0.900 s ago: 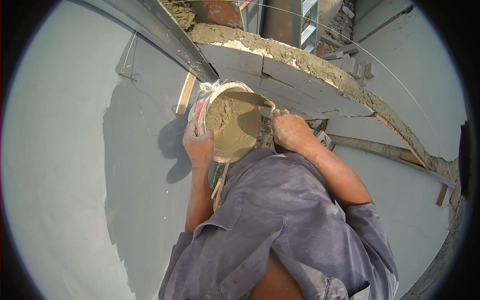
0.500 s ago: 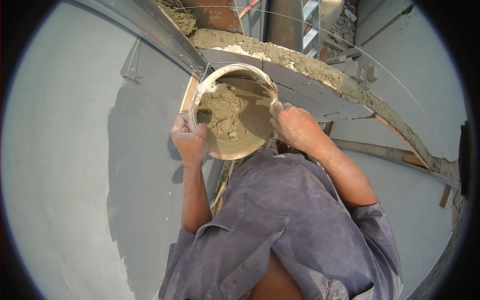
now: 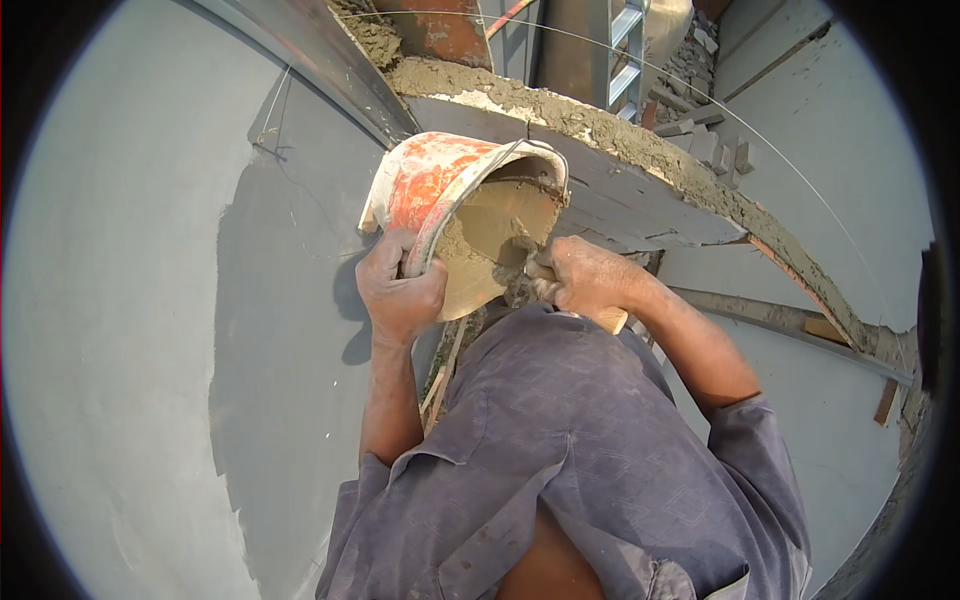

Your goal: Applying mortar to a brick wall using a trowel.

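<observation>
A red-and-white bucket lies tipped toward me, its mouth to the right, with grey-brown mortar inside. My left hand is closed on the bucket's rim at the left. My right hand grips a trowel's wooden handle at the mouth of the bucket; the blade is mostly hidden in the mortar. Just beyond runs a curved block ledge topped with rough mortar, beside a grey metal channel.
A grey wall fills the left. Past the ledge stand a metal ladder and broken block pieces. A thin wire crosses above the ledge. Below at right, a pale panel borders a long beam.
The bucket has tipped, showing its red outside. My left hand has shifted right with it. My right hand has come lower, and the trowel's handle now shows below it.
</observation>
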The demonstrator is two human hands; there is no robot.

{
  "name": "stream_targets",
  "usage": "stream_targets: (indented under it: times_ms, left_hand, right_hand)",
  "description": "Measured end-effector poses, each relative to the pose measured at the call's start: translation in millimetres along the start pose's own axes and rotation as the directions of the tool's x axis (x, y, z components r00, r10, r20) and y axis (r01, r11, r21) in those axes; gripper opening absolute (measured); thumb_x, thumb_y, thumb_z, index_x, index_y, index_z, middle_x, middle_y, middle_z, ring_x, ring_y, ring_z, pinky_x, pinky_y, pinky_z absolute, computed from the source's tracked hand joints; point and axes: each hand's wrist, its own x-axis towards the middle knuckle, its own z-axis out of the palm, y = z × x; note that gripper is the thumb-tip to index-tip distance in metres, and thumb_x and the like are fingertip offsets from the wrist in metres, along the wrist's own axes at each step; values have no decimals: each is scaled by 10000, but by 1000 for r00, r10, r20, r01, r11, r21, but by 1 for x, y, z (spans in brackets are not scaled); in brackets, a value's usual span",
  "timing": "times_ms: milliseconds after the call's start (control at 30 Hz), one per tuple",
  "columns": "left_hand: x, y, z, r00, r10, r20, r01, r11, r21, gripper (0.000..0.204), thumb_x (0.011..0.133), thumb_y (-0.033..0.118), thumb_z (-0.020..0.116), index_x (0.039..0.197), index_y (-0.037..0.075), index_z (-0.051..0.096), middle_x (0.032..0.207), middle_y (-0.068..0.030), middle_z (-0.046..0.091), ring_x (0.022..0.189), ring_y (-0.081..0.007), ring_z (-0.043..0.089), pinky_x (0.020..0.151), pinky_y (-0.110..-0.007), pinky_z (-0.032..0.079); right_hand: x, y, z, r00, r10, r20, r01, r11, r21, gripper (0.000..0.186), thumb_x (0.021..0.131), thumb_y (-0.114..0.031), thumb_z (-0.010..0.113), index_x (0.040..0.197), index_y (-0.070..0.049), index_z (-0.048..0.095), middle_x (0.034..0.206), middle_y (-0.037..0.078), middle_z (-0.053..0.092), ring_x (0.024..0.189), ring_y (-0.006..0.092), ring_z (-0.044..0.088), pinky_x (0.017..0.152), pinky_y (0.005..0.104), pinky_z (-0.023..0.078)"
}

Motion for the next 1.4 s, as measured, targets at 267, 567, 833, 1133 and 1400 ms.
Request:
stream_targets:
  times_ms: [267,567,833,1133,1400]
  left_hand:
    - [7,-30,-9,894,-445,-55,300,684,-665,210,712,-88,579,893,4,525,842,-62,615,695,-97,572,672,-232,475]
    - [-16,-66,38,730,-661,-173,386,608,-694,179,710,-96,570,858,1,552,756,-3,579,615,-45,484,567,-201,404]
    - [-37,-107,57,656,-726,-205,452,596,-663,172,708,-94,570,852,-2,544,781,-27,570,662,-82,507,616,-218,425]
    - [-66,-124,60,584,-766,-270,456,584,-671,149,704,-76,595,758,37,513,710,11,522,619,-68,454,559,-224,383]
    - [-111,-147,54,552,-770,-320,637,638,-434,126,701,-66,570,749,31,506,699,-4,513,613,-86,470,566,-229,397]
  right_hand:
    - [-17,32,27,974,-2,227,-218,273,937,285,916,-253,639,1026,9,644,672,62,592,465,120,548,362,258,429]
    - [-29,46,30,932,217,290,-336,215,917,293,895,-277,665,932,13,645,666,71,597,452,126,545,361,264,422]
    - [-29,46,26,937,249,244,-296,203,933,290,902,-268,651,922,21,644,642,68,597,436,120,538,358,245,418]
    - [8,29,-61,908,226,-352,-33,878,478,335,901,-224,615,1136,14,609,722,124,633,523,198,612,526,339,511]
    - [50,43,-58,734,218,-643,-206,974,95,347,871,-269,607,1051,28,593,893,259,641,856,436,619,772,462,497]
